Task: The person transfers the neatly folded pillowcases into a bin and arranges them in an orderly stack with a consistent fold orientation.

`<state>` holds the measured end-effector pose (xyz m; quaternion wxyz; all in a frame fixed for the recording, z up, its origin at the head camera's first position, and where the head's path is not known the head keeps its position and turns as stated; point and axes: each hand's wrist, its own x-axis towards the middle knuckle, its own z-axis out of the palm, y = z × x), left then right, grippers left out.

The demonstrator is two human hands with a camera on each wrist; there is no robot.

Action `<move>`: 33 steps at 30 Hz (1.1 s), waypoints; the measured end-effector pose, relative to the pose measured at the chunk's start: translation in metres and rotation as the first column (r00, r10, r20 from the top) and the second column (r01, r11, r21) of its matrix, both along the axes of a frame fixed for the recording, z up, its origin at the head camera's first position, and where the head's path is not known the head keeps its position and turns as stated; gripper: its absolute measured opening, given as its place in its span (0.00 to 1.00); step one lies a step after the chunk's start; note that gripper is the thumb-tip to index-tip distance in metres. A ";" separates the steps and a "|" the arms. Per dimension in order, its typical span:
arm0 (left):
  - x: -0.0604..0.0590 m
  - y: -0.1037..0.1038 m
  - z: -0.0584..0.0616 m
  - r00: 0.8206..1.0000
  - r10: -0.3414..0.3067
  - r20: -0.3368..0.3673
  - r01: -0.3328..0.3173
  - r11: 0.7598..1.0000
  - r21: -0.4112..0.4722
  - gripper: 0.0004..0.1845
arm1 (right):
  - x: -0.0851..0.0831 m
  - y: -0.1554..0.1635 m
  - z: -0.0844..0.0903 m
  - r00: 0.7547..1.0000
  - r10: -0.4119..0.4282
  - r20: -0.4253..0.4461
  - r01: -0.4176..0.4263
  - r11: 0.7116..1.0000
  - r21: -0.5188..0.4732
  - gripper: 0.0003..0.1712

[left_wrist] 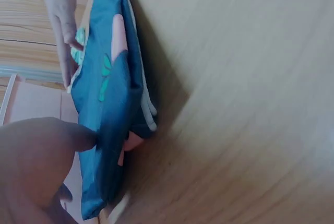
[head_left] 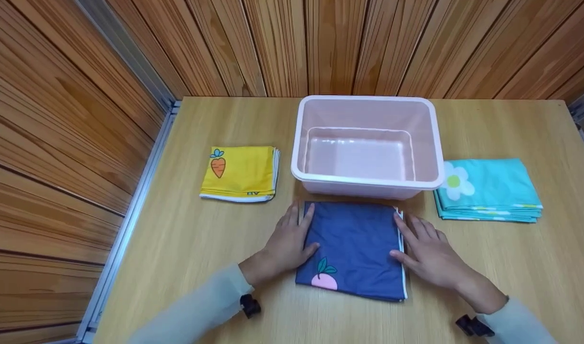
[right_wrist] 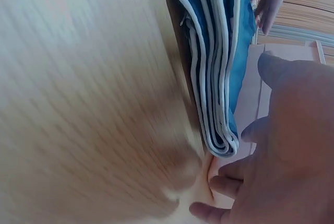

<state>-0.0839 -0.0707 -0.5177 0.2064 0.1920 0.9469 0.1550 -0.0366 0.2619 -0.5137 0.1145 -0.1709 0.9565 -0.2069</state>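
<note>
A folded navy cloth [head_left: 354,248] with a pink fruit and green leaves printed on it lies flat in front of the bin. My left hand [head_left: 288,241] is at its left edge, thumb on top of the fabric and fingers stretched along the side. On the opposite edge my right hand [head_left: 430,253] has its index finger and thumb at the border, the other fingers spread beyond it. In the right wrist view, stacked layers with white hems show along the cloth's side [right_wrist: 214,78]. The left wrist view shows the left thumb [left_wrist: 78,138] touching the cloth [left_wrist: 112,78].
Behind the navy cloth stands a pale pink plastic bin [head_left: 368,184] with nothing in it. A folded yellow cloth [head_left: 246,169] with a carrot print lies left of it. To the right is a folded turquoise cloth [head_left: 497,184] with a white flower. Wood-plank walls [head_left: 330,48] border the table.
</note>
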 end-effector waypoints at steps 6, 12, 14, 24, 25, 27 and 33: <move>0.003 0.000 0.002 0.992 0.085 0.095 -0.096 0.989 0.116 0.47 | 0.000 -0.007 0.000 0.994 -0.096 0.056 0.099 0.993 -0.057 0.48; 0.001 0.004 0.005 0.961 0.155 0.231 -0.218 0.935 0.280 0.43 | -0.003 -0.015 0.004 0.956 -0.224 0.191 0.259 0.948 -0.186 0.51; 0.000 0.005 0.006 0.942 0.176 0.287 -0.267 0.910 0.318 0.42 | -0.004 -0.017 0.004 0.938 -0.249 0.242 0.308 0.919 -0.247 0.50; -0.006 0.004 0.006 0.868 0.229 0.440 -0.443 0.758 0.479 0.41 | -0.007 -0.019 0.003 0.816 -0.342 0.466 0.523 0.781 -0.341 0.49; -0.008 0.004 0.006 0.859 0.231 0.458 -0.462 0.737 0.494 0.41 | -0.008 -0.018 0.003 0.807 -0.347 0.478 0.537 0.768 -0.350 0.47; -0.010 0.003 0.004 0.816 0.243 0.524 -0.534 0.663 0.524 0.41 | -0.008 -0.018 0.002 0.789 -0.359 0.499 0.568 0.737 -0.367 0.44; -0.015 0.002 -0.003 0.631 0.266 0.729 -0.762 0.387 0.519 0.43 | -0.011 -0.018 -0.001 0.754 -0.381 0.535 0.622 0.677 -0.394 0.38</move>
